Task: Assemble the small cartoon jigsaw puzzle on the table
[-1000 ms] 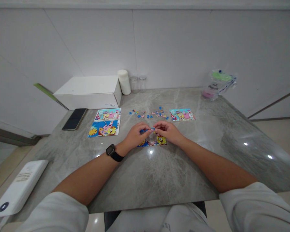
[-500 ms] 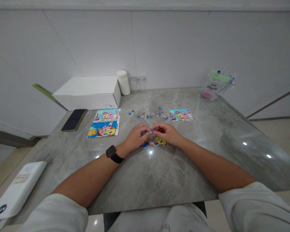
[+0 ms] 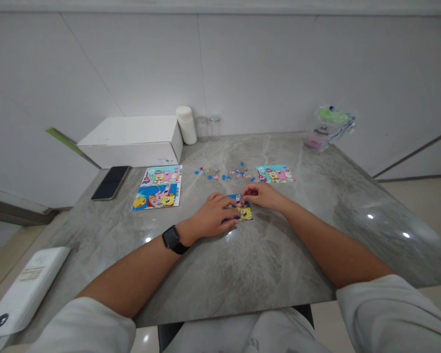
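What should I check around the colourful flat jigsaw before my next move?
1. Left-hand grip clear of the colourful flat jigsaw: not ok, it covers the left part.
2. Right-hand grip at the jigsaw's far right corner: ok.
3. Piece held in the right-hand grip: cannot tell, too small.
4. Small loose multicoloured jigsaw pieces uncovered beyond the jigsaw: ok.
5. Rectangular light-blue picture card uncovered on the right: ok.

I count two hands [image 3: 213, 215] [image 3: 267, 197], two jars [image 3: 202, 130] [image 3: 214, 130], one phone [image 3: 111, 183], one box [image 3: 132, 131] (pieces [image 3: 224, 177]: over ten).
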`<action>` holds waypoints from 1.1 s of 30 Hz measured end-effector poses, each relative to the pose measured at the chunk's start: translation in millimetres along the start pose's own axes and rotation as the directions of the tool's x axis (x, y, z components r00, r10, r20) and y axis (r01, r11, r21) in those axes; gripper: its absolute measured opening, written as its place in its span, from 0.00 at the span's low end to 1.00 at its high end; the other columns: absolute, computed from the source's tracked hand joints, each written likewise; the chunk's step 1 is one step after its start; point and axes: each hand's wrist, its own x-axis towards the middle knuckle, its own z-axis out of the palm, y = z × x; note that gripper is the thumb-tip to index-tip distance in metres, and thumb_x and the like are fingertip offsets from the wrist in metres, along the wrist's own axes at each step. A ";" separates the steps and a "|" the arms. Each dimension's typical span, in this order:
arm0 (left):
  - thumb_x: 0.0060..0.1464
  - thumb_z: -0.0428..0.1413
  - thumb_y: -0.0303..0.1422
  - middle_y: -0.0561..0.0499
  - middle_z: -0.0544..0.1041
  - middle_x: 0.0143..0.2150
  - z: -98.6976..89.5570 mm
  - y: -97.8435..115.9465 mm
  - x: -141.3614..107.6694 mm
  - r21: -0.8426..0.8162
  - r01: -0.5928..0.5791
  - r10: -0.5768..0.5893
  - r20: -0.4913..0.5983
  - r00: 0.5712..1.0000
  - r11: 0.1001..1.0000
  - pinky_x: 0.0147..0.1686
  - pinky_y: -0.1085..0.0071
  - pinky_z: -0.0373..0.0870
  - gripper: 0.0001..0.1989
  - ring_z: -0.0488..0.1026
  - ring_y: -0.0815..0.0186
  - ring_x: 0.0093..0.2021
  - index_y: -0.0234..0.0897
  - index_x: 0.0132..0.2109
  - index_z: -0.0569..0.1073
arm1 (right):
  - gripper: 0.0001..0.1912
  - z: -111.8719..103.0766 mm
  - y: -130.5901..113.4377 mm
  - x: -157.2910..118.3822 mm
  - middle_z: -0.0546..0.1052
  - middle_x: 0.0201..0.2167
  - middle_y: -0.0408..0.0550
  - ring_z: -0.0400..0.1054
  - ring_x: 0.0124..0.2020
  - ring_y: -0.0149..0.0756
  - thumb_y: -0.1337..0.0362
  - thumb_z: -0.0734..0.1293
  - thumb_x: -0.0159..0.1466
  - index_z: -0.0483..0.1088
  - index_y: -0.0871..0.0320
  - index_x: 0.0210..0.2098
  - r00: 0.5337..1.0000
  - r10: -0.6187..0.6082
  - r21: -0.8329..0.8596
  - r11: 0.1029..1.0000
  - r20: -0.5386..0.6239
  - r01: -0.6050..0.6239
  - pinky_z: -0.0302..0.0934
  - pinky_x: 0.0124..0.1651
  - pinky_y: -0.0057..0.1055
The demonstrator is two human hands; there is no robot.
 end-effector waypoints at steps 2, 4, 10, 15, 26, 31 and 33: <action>0.71 0.54 0.43 0.44 0.77 0.59 -0.1 0.6 0.1 0.003 -0.016 0.016 0.014 1.000 1.000 0.61 0.54 0.62 0.16 0.72 0.55 0.58 0.46 0.56 0.81 | 0.10 1.4 0.1 -0.4 0.81 0.29 0.45 0.74 0.32 0.34 0.57 0.72 0.60 0.79 0.57 0.35 1.000 -0.001 -0.026 1.000 0.005 0.001 0.67 0.38 0.30; 0.71 0.54 0.44 0.44 0.77 0.59 0.3 0.4 0.1 0.004 -0.024 0.024 0.021 1.000 1.000 0.61 0.53 0.61 0.16 0.72 0.55 0.59 0.46 0.56 0.81 | 0.09 2.0 0.5 -0.6 0.82 0.30 0.45 0.74 0.32 0.34 0.58 0.72 0.60 0.79 0.57 0.36 1.000 0.003 -0.051 0.999 0.003 -0.003 0.67 0.38 0.30; 0.70 0.55 0.44 0.43 0.77 0.59 1.7 -0.8 0.8 0.000 -0.037 0.037 0.041 0.998 0.999 0.61 0.53 0.61 0.16 0.71 0.54 0.59 0.46 0.56 0.82 | 0.07 3.8 -1.7 -1.3 0.82 0.30 0.45 0.75 0.31 0.35 0.61 0.72 0.60 0.80 0.57 0.36 1.000 0.021 -0.073 0.997 0.018 -0.020 0.67 0.37 0.30; 0.70 0.55 0.44 0.43 0.77 0.59 1.8 -1.2 1.0 -0.003 -0.041 0.041 0.041 0.998 0.999 0.61 0.53 0.61 0.17 0.71 0.54 0.59 0.45 0.56 0.82 | 0.06 4.9 -6.8 -2.4 0.82 0.30 0.44 0.73 0.31 0.33 0.64 0.71 0.61 0.80 0.57 0.36 1.000 0.006 -0.140 0.990 -0.003 -0.006 0.65 0.37 0.28; 0.70 0.55 0.44 0.43 0.77 0.58 -0.6 0.3 0.9 0.001 -0.030 0.029 0.064 0.997 1.000 0.63 0.53 0.60 0.16 0.71 0.54 0.59 0.46 0.56 0.82 | 0.05 5.8 -8.3 -1.1 0.80 0.31 0.45 0.70 0.33 0.34 0.67 0.73 0.60 0.82 0.55 0.36 0.996 -0.065 -0.332 0.942 -0.057 0.043 0.61 0.39 0.29; 0.69 0.56 0.44 0.44 0.77 0.59 -0.8 0.5 1.1 -0.016 -0.026 0.027 0.050 0.998 1.000 0.63 0.52 0.61 0.16 0.71 0.54 0.59 0.47 0.56 0.82 | 0.06 5.1 -3.3 0.1 0.81 0.32 0.45 0.71 0.32 0.34 0.63 0.72 0.62 0.82 0.55 0.35 0.998 -0.026 -0.240 0.971 -0.063 0.010 0.62 0.38 0.30; 0.69 0.57 0.44 0.44 0.77 0.59 -0.7 0.3 1.0 -0.023 -0.026 0.027 0.048 0.998 0.999 0.63 0.52 0.61 0.15 0.71 0.53 0.59 0.48 0.56 0.82 | 0.08 3.9 -0.9 0.9 0.81 0.31 0.45 0.71 0.31 0.34 0.60 0.71 0.62 0.81 0.56 0.35 0.999 -0.002 -0.165 0.986 -0.049 -0.007 0.63 0.37 0.30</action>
